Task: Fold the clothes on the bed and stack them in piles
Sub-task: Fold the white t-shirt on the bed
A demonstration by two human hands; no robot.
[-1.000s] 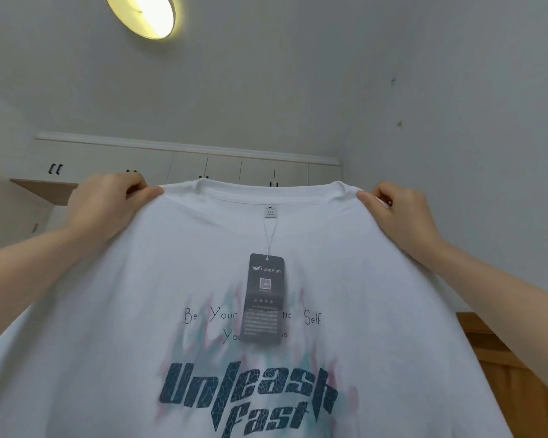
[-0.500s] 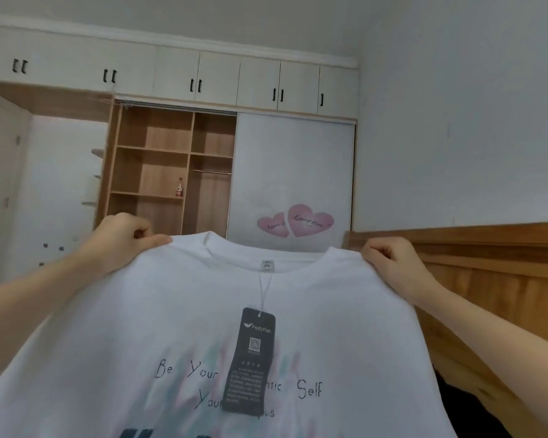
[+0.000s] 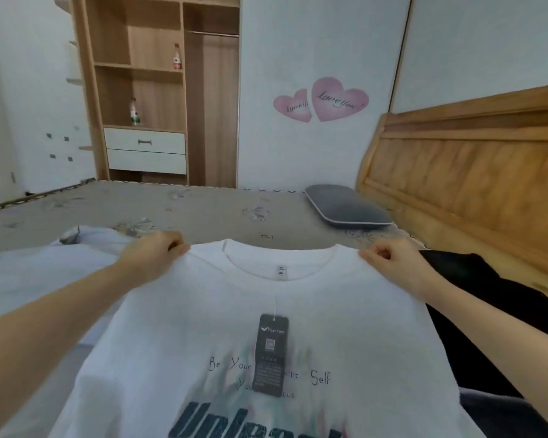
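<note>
Behind the bed (image 3: 203,210), with its grey flowered cover, stand an open wooden wardrobe (image 3: 159,90) with two bottles on its shelves and a white sliding door bearing two pink heart stickers (image 3: 321,101). At the right, a grey pillow (image 3: 345,207) lies on the bed just beside the wooden headboard (image 3: 475,172). A white T-shirt (image 3: 276,336) with dark lettering is held spread over the near part of the bed, its neck away from the person and a dark hang tag (image 3: 271,354) dangling from the collar. The left hand (image 3: 154,251) grips its left shoulder and the right hand (image 3: 393,262) its right shoulder, fingers curled tight on the cloth. Another white garment (image 3: 29,273) lies to the left, and black clothes (image 3: 475,289) to the right.
</note>
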